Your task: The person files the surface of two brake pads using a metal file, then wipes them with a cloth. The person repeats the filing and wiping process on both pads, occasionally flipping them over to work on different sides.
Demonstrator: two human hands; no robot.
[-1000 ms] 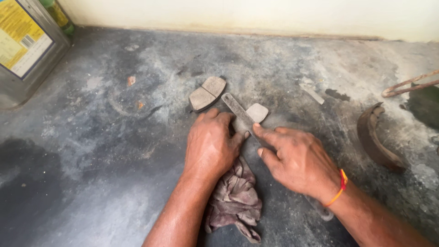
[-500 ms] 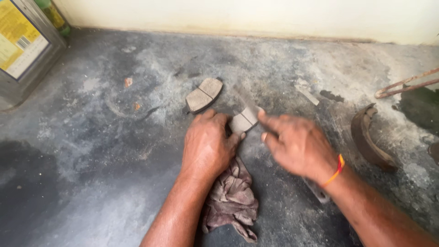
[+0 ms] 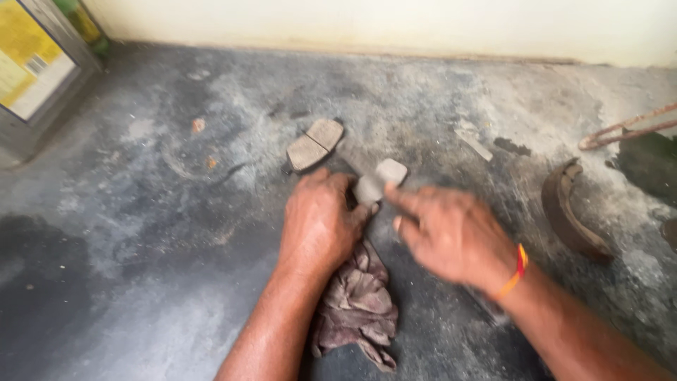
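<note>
My left hand [image 3: 319,220] grips a small grey brake pad [image 3: 381,178] at its lower end and holds it down on the floor, over a crumpled brownish rag [image 3: 356,305]. My right hand [image 3: 451,234] is blurred with motion right beside the pad, fingers curled on a long flat metal file [image 3: 355,156] that shows only as a faint grey streak running past the pad. A second brake pad [image 3: 315,143], tan and split in two halves, lies on the floor just beyond my left hand.
A curved rusty brake shoe [image 3: 568,212] lies to the right. A rusty bent rod [image 3: 624,127] sits at the far right by a dark patch. A square metal tin [image 3: 35,74] with a yellow label stands at the top left by the pale wall [image 3: 388,25].
My right hand has slid the file back and forth over the held pad and is now blurred. The left hand and rag have stayed in place.
</note>
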